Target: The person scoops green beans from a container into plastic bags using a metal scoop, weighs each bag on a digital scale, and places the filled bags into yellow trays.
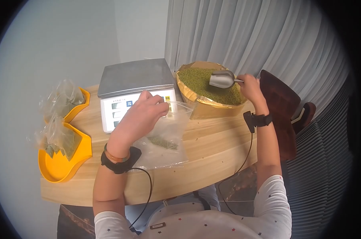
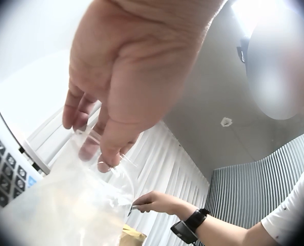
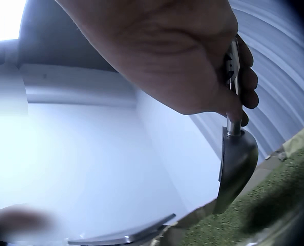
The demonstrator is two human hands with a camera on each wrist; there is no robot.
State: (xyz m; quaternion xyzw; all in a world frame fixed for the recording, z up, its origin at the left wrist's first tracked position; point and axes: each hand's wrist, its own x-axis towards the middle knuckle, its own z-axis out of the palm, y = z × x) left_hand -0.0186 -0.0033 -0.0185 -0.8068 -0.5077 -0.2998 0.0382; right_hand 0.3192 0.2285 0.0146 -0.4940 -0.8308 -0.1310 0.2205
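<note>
My left hand (image 1: 142,115) pinches the top edge of a clear plastic bag (image 1: 174,149), which hangs down to the wooden table in front of the scale. A small amount of green grains (image 1: 163,142) lies inside the bag. In the left wrist view, thumb and fingers hold the bag's mouth (image 2: 103,154). My right hand (image 1: 251,89) grips the handle of a metal scoop (image 1: 222,79) over a box of green grains (image 1: 196,81). The right wrist view shows the scoop (image 3: 237,164) tilted downward, its tip close over the grains (image 3: 275,197).
A weighing scale (image 1: 134,77) with a grey platform stands behind my left hand, left of the cardboard box (image 1: 216,112). Two yellow trays (image 1: 85,153) at the left hold filled plastic bags (image 1: 63,139). A dark red chair (image 1: 280,99) stands beyond my right forearm.
</note>
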